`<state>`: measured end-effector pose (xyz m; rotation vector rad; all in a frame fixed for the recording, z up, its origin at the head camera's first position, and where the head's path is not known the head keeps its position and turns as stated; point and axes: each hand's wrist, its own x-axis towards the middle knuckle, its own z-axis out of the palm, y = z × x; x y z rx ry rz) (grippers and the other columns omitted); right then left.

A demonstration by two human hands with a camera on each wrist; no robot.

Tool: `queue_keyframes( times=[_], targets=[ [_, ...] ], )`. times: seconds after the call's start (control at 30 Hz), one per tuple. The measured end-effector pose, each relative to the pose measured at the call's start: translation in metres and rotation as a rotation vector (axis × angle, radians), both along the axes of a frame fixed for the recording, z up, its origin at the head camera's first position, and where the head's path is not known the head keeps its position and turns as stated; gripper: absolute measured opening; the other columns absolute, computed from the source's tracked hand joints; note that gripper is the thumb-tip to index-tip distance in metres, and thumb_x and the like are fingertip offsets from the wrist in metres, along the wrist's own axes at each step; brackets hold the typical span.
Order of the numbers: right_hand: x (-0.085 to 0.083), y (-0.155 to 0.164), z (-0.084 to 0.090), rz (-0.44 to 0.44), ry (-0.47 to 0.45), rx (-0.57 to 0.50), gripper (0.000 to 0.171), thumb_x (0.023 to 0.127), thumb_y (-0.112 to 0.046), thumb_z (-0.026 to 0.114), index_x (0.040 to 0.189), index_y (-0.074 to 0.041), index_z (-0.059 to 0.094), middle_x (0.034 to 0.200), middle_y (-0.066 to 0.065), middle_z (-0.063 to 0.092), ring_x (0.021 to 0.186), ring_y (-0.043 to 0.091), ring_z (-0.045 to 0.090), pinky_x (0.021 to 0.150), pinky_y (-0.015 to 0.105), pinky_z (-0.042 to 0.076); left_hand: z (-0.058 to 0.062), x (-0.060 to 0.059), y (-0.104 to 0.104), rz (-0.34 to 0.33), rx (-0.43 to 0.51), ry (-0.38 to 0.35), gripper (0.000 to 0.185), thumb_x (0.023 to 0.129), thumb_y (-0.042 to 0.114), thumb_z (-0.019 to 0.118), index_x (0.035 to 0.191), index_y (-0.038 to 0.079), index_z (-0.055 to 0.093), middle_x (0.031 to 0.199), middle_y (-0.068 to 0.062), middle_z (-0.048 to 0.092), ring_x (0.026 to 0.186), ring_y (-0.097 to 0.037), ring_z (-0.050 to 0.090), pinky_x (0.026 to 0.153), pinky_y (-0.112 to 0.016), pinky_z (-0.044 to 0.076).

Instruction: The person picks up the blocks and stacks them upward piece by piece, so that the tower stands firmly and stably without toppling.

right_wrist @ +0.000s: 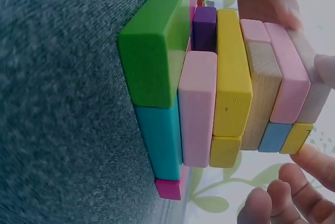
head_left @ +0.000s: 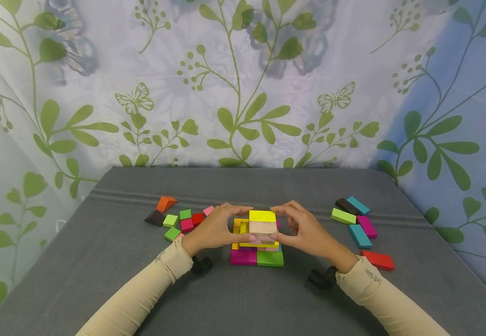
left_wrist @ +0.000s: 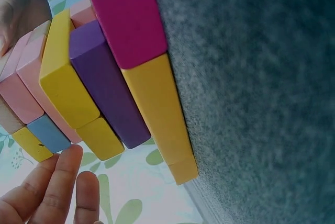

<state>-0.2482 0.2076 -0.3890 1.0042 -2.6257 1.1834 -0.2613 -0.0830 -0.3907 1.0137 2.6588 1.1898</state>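
A stepped tower of coloured wooden blocks stands at the table's middle. Its lowest layer shows a magenta block (head_left: 243, 258) and a green block (head_left: 270, 259) in front. On top lie a plain wood block (head_left: 262, 227) and, behind it, a yellow block (head_left: 262, 216). My left hand (head_left: 213, 228) pinches this top layer at its left side, thumb in front and fingers behind. From the right side, my right hand (head_left: 307, 231) pinches the same layer likewise. In the right wrist view, a fingertip meets the yellow block's end. Pink and blue blocks (right_wrist: 275, 137) lie directly beneath.
Left of the tower, loose blocks are scattered, among them an orange wedge (head_left: 166, 203), a dark wedge (head_left: 155, 218) and a red block (head_left: 186, 225). At right lie a lime block (head_left: 343, 216), a teal block (head_left: 360, 236) and a red block (head_left: 377, 260). A patterned curtain (head_left: 243, 93) hangs behind.
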Motion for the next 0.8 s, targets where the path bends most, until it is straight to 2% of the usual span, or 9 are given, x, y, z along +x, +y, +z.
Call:
queue_keyframes(
  times=[0.17,0.3,0.43,0.53,0.63,0.7,0.8],
  targets=[
    [-0.005,0.011,0.004,0.015,-0.033,0.007,0.063,0.094,-0.015,0.085,0.148,0.001,0.058,0.118,0.017,0.060,0.081,0.028,0.055,0.065,0.030,0.052,0.001,0.000,0.000,0.001,0.005,-0.020,0.076,0.090,0.039,0.088,0.152,0.004,0.061,0.142,-0.012,0.068,0.125,-0.032,0.057,0.106,-0.058,0.048],
    [-0.014,0.034,0.013,-0.001,-0.006,0.028,0.048,0.097,-0.010,0.081,0.141,-0.001,0.066,0.118,0.011,0.065,0.088,0.028,0.058,0.072,0.032,0.054,0.000,0.000,-0.001,0.006,-0.009,-0.013,0.078,0.089,0.039,0.089,0.152,0.004,0.061,0.141,-0.011,0.068,0.125,-0.030,0.057,0.107,-0.057,0.049],
    [-0.025,0.068,0.021,-0.078,-0.003,0.102,0.029,0.100,-0.007,0.078,0.128,0.000,0.074,0.118,0.013,0.071,0.093,0.020,0.061,0.075,0.033,0.055,0.000,0.000,-0.001,0.006,-0.017,-0.009,0.079,0.088,0.039,0.090,0.153,0.005,0.060,0.139,-0.010,0.069,0.125,-0.029,0.058,0.106,-0.056,0.049],
    [-0.034,0.096,0.022,-0.157,-0.068,0.189,0.029,0.102,-0.011,0.076,0.128,0.002,0.074,0.119,0.016,0.072,0.096,0.020,0.063,0.077,0.036,0.056,0.000,0.000,-0.001,0.001,-0.013,-0.018,0.079,0.089,0.038,0.090,0.154,0.005,0.059,0.139,-0.011,0.069,0.125,-0.031,0.057,0.107,-0.057,0.049],
    [-0.041,0.121,0.019,-0.219,-0.117,0.269,0.031,0.102,-0.014,0.077,0.127,0.005,0.074,0.118,0.018,0.073,0.098,0.027,0.066,0.080,0.045,0.058,-0.001,0.001,0.000,-0.001,-0.015,-0.025,0.079,0.089,0.037,0.090,0.154,0.004,0.059,0.138,-0.012,0.069,0.125,-0.032,0.057,0.107,-0.058,0.049],
    [-0.045,0.135,0.016,-0.253,-0.146,0.321,0.032,0.100,-0.015,0.079,0.124,0.006,0.075,0.114,0.019,0.073,0.097,0.031,0.067,0.082,0.052,0.057,-0.001,0.001,0.000,0.001,-0.015,-0.037,0.080,0.088,0.035,0.090,0.154,0.005,0.058,0.139,-0.011,0.069,0.125,-0.031,0.057,0.107,-0.058,0.049],
    [-0.048,0.151,0.012,-0.287,-0.164,0.411,0.034,0.095,-0.016,0.084,0.118,0.007,0.075,0.106,0.016,0.072,0.094,0.031,0.066,0.083,0.054,0.056,-0.002,0.001,0.001,0.005,-0.020,-0.039,0.079,0.088,0.035,0.090,0.154,0.005,0.059,0.139,-0.011,0.068,0.125,-0.029,0.057,0.107,-0.058,0.049]
  ],
)
